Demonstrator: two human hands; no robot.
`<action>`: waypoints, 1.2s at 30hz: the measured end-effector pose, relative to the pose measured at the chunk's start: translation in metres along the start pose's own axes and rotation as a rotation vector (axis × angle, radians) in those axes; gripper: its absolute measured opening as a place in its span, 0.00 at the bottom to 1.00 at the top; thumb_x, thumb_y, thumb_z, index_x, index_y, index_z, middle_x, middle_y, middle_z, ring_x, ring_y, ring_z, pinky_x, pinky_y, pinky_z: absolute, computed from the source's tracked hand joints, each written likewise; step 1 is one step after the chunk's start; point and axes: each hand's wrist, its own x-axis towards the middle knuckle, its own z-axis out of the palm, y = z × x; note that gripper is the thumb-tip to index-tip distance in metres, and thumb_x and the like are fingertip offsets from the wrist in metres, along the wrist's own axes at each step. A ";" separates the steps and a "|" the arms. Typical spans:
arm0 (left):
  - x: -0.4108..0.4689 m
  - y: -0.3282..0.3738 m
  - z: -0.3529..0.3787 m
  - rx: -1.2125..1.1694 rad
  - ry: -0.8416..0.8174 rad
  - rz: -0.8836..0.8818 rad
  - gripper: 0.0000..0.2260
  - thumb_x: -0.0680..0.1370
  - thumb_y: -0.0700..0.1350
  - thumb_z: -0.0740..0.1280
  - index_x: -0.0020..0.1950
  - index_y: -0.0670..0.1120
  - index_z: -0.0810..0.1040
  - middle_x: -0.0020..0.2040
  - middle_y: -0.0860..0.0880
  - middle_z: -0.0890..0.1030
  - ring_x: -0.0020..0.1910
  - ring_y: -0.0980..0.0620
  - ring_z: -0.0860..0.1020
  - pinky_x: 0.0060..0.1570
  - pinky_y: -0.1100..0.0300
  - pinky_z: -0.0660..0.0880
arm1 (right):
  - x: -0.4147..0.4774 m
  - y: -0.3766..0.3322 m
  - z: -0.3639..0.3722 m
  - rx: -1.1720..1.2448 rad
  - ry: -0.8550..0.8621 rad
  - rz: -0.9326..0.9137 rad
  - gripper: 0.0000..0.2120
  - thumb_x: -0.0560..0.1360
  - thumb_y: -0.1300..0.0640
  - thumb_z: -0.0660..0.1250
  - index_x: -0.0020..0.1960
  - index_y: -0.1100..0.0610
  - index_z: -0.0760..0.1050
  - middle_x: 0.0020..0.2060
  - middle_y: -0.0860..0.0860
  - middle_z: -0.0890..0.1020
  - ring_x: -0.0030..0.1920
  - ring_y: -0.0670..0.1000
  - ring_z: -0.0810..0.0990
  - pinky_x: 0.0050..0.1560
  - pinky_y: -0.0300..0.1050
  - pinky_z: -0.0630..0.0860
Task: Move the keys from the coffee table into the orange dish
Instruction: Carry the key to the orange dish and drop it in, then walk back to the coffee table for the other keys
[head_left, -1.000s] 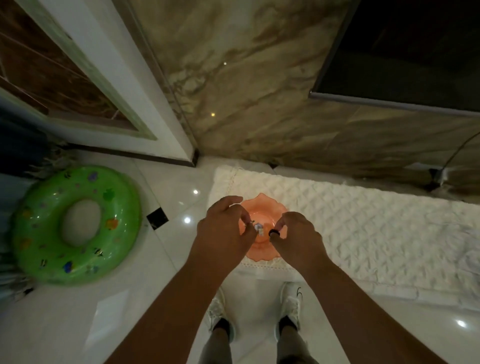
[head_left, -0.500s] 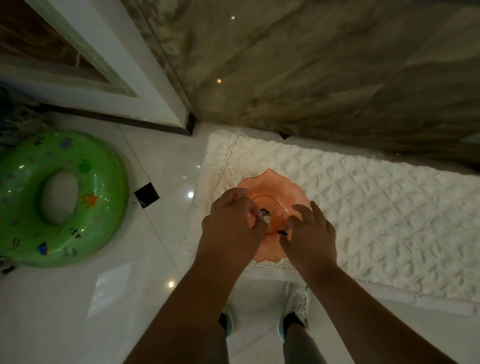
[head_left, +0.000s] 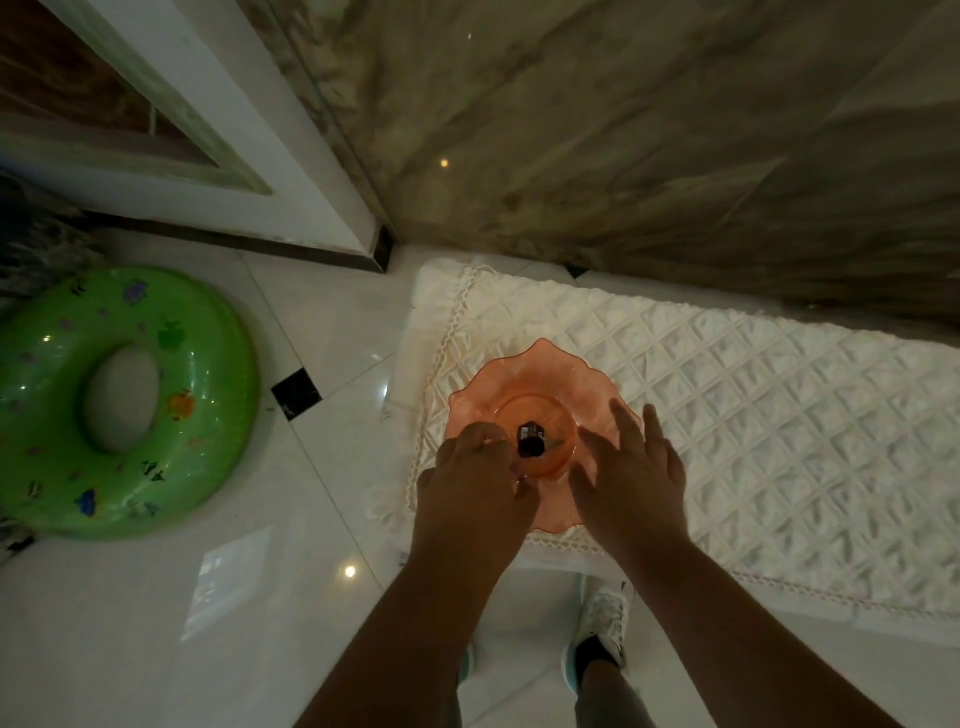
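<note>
The orange dish (head_left: 524, 374), translucent with a wavy rim, stands near the left end of a white quilted cloth (head_left: 753, 415). The keys (head_left: 531, 439), with a dark fob, rest low in the bowl of the dish. My left hand (head_left: 470, 483) reaches over the dish's near-left rim. Its fingers are curled and pinch the left edge of the keys. My right hand (head_left: 631, 475) hovers over the dish's near-right rim, fingers spread and holding nothing. Both hands hide the near part of the dish.
A green inflatable swim ring (head_left: 119, 400) lies on the glossy white tile floor at the left. A marbled wall (head_left: 623, 156) rises behind the cloth, with a white door frame (head_left: 218, 130) to its left. My feet (head_left: 602, 629) stand just before the cloth's near edge.
The keys have come down into the bowl of the dish. My right hand has let go and spread its fingers. The view has moved closer and tilted down.
</note>
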 end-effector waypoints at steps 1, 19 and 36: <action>0.000 -0.002 0.003 0.008 -0.005 -0.004 0.09 0.72 0.55 0.64 0.49 0.55 0.77 0.63 0.57 0.71 0.58 0.54 0.70 0.52 0.54 0.69 | 0.002 0.000 -0.003 0.052 0.001 0.020 0.24 0.77 0.42 0.56 0.71 0.45 0.68 0.78 0.51 0.56 0.78 0.57 0.43 0.72 0.61 0.51; -0.007 -0.014 -0.024 -0.247 0.045 -0.187 0.27 0.73 0.66 0.59 0.69 0.57 0.66 0.64 0.49 0.73 0.61 0.45 0.74 0.55 0.47 0.73 | -0.002 -0.034 -0.035 0.315 -0.115 0.099 0.30 0.78 0.40 0.57 0.76 0.50 0.57 0.75 0.50 0.65 0.71 0.57 0.67 0.65 0.59 0.67; -0.144 0.102 -0.262 -0.419 0.121 0.070 0.21 0.75 0.67 0.56 0.62 0.60 0.75 0.63 0.55 0.75 0.57 0.58 0.74 0.57 0.57 0.70 | -0.142 -0.119 -0.319 0.414 0.084 -0.093 0.37 0.72 0.25 0.51 0.70 0.49 0.69 0.64 0.51 0.78 0.59 0.51 0.76 0.46 0.44 0.67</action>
